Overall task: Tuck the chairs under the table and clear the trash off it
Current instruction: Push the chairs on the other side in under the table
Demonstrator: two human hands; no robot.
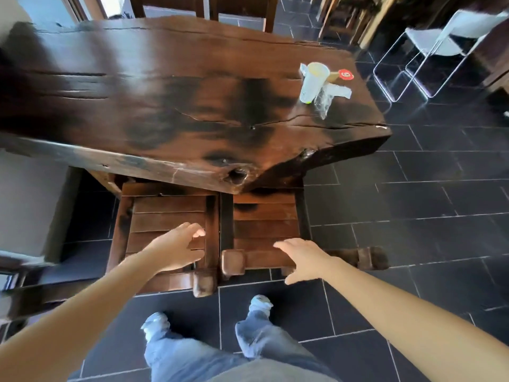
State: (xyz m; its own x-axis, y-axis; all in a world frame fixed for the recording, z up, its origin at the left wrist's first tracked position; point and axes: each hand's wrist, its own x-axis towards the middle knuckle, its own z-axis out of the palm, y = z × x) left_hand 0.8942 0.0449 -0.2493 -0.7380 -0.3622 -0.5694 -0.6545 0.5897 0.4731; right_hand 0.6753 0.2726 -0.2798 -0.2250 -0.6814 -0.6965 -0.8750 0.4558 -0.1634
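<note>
A thick dark wooden table (pixel 165 86) fills the upper view. Two slatted wooden chairs stand side by side at its near edge, the left chair (pixel 165 213) and the right chair (pixel 264 216), their seats partly under the top. My left hand (pixel 176 249) hovers over the left chair's seat, fingers relaxed and holding nothing. My right hand (pixel 305 259) lies with straight fingers on the right chair's top rail (pixel 261 259). On the table's far right corner lie a tipped white plastic cup (pixel 312 81), clear plastic wrappers (pixel 325 99) and a red round tag (pixel 345 75).
More dark chairs (pixel 203 6) stand at the table's far side. A white chair with a clear frame (pixel 429 51) is at the upper right. A grey seat (pixel 27 199) sits at the left. Black floor tiles (pixel 413 216) spread right; my feet stand behind the chairs.
</note>
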